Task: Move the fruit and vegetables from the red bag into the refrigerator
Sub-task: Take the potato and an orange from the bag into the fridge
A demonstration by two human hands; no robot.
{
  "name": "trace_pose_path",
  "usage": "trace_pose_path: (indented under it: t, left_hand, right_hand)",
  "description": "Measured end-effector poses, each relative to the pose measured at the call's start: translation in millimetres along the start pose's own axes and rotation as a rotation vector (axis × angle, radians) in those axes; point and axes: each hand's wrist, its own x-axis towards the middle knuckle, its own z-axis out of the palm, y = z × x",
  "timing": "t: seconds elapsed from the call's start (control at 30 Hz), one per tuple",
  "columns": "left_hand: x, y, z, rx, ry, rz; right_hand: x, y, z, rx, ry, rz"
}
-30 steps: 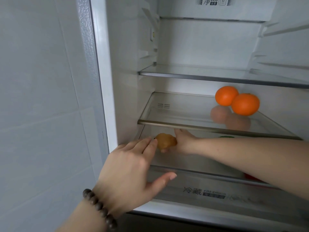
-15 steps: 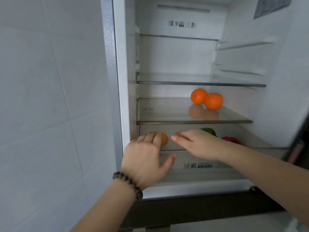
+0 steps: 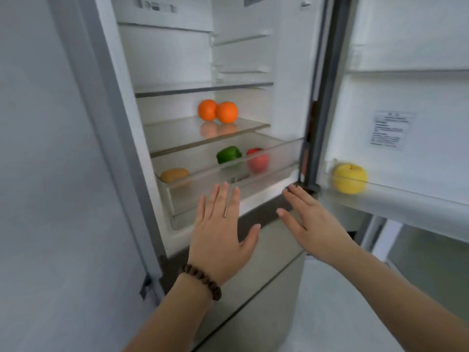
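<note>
Below the clear plastic crisper drawer [image 3: 228, 174] at frame centre, I'd press both empty, flat-fingered hands, left hand [image 3: 223, 232] and right hand [image 3: 311, 222], evenly to slide it shut.

We see soft, even daylight, brightest on the white refrigerator [image 3: 241, 54] interior; the two oranges [image 3: 217, 111] throw pale reflections on the glass shelf [image 3: 177, 133]; motion blur smears the door label [image 3: 387, 130] and both hands; wide-angle distortion bends the cabinet edges; the wall at left lies dimmer
</note>
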Motion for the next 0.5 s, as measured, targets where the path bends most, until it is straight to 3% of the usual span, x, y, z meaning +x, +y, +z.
trace_pose_path:
  t: [0.23,0.5]
  left_hand:
    - [-25.4,103.7,65.1,-0.225,-0.186,0.215]
    - [-89.4,299.4,116.6,-0.393,-0.42,0.586]
  right_hand:
    - [-133.7,61.0,-35.6,-0.045,0.164,0.412]
    - [-355.5,127.7,-92.7,-0.175,0.366,0.947]
